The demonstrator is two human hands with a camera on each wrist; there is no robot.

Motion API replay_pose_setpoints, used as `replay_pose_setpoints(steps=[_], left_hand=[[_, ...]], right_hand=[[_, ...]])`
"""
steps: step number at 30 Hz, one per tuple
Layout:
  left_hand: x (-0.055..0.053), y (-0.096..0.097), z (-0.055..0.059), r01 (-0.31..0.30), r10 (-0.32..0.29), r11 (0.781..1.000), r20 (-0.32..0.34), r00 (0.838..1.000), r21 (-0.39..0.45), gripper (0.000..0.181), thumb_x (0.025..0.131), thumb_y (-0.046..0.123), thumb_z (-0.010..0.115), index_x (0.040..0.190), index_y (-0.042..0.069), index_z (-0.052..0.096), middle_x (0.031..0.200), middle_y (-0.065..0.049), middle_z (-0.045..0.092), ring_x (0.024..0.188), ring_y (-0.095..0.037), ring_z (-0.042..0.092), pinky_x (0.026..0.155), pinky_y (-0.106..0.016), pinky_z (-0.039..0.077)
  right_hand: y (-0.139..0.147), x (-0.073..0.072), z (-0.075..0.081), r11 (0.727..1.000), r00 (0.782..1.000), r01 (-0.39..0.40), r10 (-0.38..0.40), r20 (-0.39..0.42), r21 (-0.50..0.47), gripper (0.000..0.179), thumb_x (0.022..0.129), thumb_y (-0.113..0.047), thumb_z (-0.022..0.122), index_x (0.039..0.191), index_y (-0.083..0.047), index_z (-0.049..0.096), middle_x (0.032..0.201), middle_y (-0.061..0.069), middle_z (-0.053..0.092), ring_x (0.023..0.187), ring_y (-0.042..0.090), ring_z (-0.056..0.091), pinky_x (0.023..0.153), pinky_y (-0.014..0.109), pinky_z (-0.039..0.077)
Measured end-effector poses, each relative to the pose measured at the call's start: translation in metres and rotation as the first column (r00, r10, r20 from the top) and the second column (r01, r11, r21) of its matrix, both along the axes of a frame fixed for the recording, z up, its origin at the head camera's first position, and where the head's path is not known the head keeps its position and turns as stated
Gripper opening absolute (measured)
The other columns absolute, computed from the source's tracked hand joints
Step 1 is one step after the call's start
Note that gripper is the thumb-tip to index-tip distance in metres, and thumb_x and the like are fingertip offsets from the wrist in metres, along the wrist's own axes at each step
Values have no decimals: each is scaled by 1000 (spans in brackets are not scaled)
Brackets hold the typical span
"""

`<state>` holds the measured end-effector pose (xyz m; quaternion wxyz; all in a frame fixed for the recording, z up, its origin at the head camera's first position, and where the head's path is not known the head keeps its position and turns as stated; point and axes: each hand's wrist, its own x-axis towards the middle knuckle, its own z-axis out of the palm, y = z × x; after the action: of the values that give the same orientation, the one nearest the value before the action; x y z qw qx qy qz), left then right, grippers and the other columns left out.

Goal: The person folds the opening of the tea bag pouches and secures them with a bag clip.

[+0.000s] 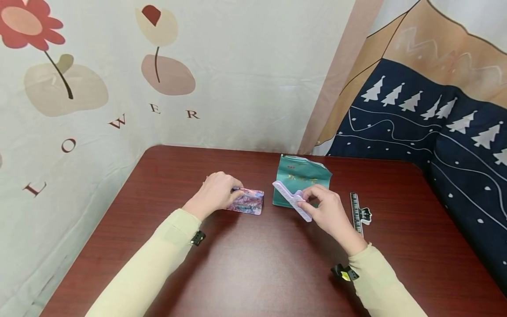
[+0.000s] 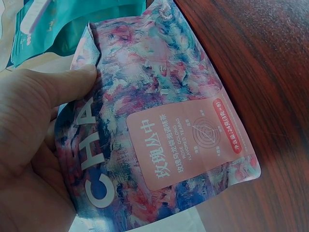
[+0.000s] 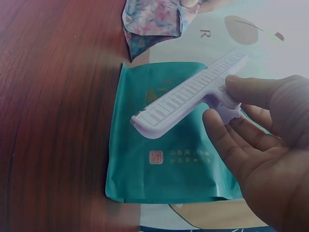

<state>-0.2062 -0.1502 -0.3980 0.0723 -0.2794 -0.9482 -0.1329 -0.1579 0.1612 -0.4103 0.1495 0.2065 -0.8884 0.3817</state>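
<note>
My left hand [image 1: 218, 190] grips a pink and blue patterned tea bag pouch [image 2: 159, 111], thumb on the near face and fingers behind it. The pouch's top edge looks folded over in the right wrist view. My right hand [image 1: 328, 207] pinches a lilac bag clip [image 3: 188, 96] by its handle, with the long ruled bar slanting out past the fingertips. Behind the clip stands a green pouch [image 3: 154, 130] with gold lettering; the clip hangs in front of it, and whether they touch I cannot tell.
To the right of my right hand lies a black and white bag clip [image 1: 358, 215] on the dark red wooden table [image 1: 253, 273]. A white printed curtain [image 1: 253, 66] hangs behind the table, and a navy cloth with trees [image 1: 396, 123] at the right.
</note>
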Motion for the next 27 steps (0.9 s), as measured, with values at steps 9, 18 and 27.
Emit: replay_pose_setpoints(steps=[9,18,27], left_hand=[[1,1,1,8,-8,1000,-8,1000,3,9,92,23,79,92,15,83,84,1,78,70,-19,67,62,-39,52],[0,1,1,4,-4,1000,-12,1000,0,8,92,23,79,92,16,83,84,1,78,70,-19,66,61,-39,52],[0,0,0,4,-4,1000,-16,1000,12,8,91,23,80,91,16,83,82,2,77,69,-18,66,61,-39,52]], right_hand=[[-8,-2,0,1000,994,14,-16,109,25,36,83,-3,85,111,-5,64,105,15,72,84,26,71,78,46,61],[-18,-5,-3,999,997,-21,19,71,38,38,81,0,86,116,0,69,103,14,72,87,24,67,77,42,61],[-27,-7,-6,998,998,-45,43,55,33,33,82,1,84,112,-3,72,101,10,70,84,21,63,73,42,60]])
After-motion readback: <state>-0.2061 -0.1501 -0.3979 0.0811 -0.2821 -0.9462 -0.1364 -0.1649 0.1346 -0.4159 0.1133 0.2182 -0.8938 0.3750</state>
